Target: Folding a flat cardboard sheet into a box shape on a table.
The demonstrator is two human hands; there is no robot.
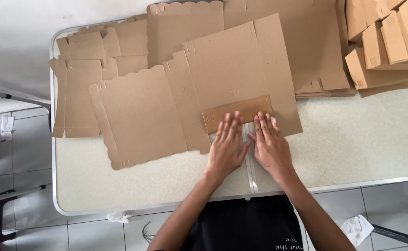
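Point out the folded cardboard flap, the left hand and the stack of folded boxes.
folded cardboard flap (236, 111), head view, middle of the strip.
left hand (226, 146), head view, back of the hand.
stack of folded boxes (385, 44), head view, a box side.

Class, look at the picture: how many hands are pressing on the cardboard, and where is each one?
2. The left hand lies flat on the folded flap of the cardboard sheet, near the table's front edge. The right hand lies flat just beside it, fingertips on the same flap.

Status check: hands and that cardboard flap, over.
Left hand and right hand flat, pressing folded flap of cardboard box blank. Nothing gripped. Loose blanks alongside, clear.
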